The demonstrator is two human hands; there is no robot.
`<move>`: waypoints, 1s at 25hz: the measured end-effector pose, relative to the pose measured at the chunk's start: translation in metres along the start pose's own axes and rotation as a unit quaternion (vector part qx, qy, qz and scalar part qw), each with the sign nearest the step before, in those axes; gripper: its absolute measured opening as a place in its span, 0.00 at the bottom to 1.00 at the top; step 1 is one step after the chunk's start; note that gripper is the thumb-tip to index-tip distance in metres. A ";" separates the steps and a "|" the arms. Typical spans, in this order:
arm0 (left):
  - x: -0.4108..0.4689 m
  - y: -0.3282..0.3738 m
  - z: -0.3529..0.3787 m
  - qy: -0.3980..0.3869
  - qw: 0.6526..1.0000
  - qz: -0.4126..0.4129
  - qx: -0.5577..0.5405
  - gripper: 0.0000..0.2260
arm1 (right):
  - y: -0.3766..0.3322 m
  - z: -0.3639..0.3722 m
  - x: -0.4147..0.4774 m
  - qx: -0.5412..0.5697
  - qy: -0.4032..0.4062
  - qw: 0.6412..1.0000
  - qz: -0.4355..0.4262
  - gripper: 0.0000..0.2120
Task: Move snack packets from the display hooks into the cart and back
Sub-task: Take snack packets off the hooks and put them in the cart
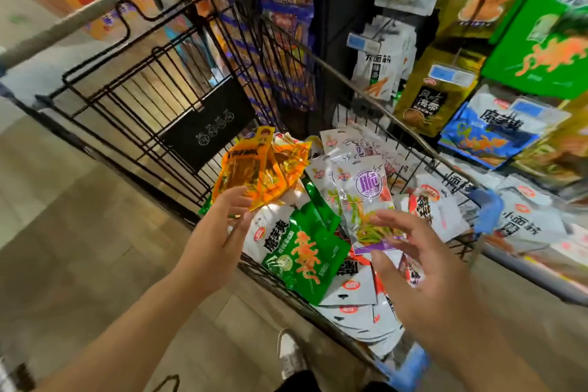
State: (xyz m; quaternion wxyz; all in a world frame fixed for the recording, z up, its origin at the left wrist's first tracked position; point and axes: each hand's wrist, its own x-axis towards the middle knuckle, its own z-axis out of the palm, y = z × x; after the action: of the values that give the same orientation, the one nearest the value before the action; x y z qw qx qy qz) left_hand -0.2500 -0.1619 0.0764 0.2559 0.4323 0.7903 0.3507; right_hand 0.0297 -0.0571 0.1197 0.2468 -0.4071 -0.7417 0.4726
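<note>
A black wire cart (pixel 178 124) holds a heap of snack packets. My left hand (pixel 222 226) grips an orange-yellow packet (pixel 251 165) by its lower edge, above the cart's left side. My right hand (pixel 423 267) is over the heap with fingers spread, touching the lower edge of a clear packet with a purple label (pixel 366 197); whether it grips that packet is unclear. A green packet (pixel 305 254) lies between the hands on white packets (pixel 356 296). More packets hang on display hooks (pixel 458 60) at the right.
The cart's handle bar (pixel 95 9) runs across the upper left. Its right rim (pixel 397 124) stands close to the display rack. A blue corner bumper (pixel 483 210) is at the cart's right. A white shoe (pixel 289 353) shows on the wooden floor below.
</note>
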 end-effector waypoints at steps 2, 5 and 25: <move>0.005 -0.007 0.000 -0.001 1.000 -0.006 0.000 0.23 | 0.001 0.005 -0.003 -0.007 0.008 1.000 0.010 0.25; 0.012 -0.009 0.013 -0.002 1.000 -0.016 -0.005 0.18 | 0.008 0.004 -0.002 -0.012 0.014 1.000 0.025 0.26; 0.187 -0.058 0.079 -0.341 0.897 0.074 0.272 0.45 | 0.147 0.106 0.101 -0.043 -0.070 0.979 0.188 0.46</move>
State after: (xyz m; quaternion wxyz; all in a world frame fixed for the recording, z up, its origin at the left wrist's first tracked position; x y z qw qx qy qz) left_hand -0.3165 0.0037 -0.0369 0.3554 0.6353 0.6850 -0.0290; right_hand -0.0508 0.0073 -0.0610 0.0834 -0.5155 -0.6872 0.5050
